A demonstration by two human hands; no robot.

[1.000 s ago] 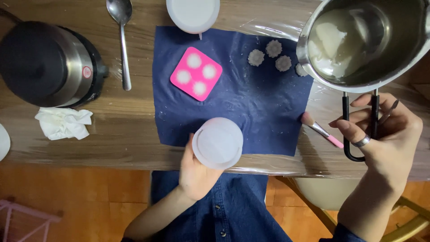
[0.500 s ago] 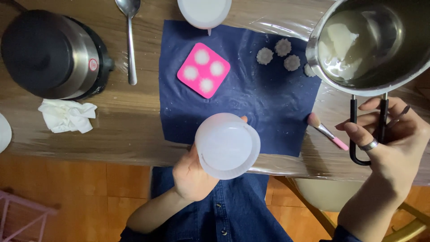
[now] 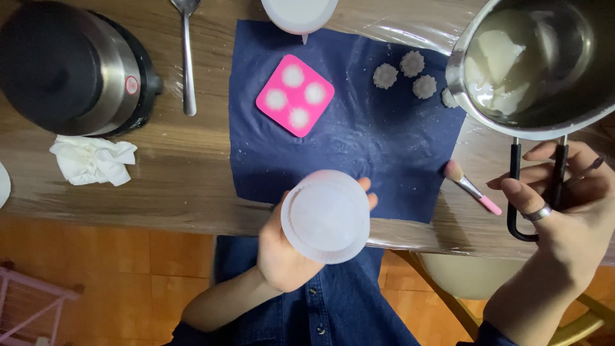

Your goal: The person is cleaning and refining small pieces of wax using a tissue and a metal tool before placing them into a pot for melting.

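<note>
The steel pot (image 3: 538,64) is cut off at the table's right corner, its black handle gripped by the right hand (image 3: 564,211). The left hand (image 3: 288,250) clasps one white cup (image 3: 327,216). Four cavities fill the pink mould (image 3: 295,95); three grey casts (image 3: 407,75) show fully.

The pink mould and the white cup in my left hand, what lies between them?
In the head view, only bare navy cloth separates the pink mould from the white cup.

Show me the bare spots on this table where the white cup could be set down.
Bare wood lies between the long metal spoon and the dark blue cloth, and along the near table edge below the crumpled white tissue. The cloth is free between the pink square mould and the small pink-handled brush. Crowded: the far right, around the steel saucepan.
</note>
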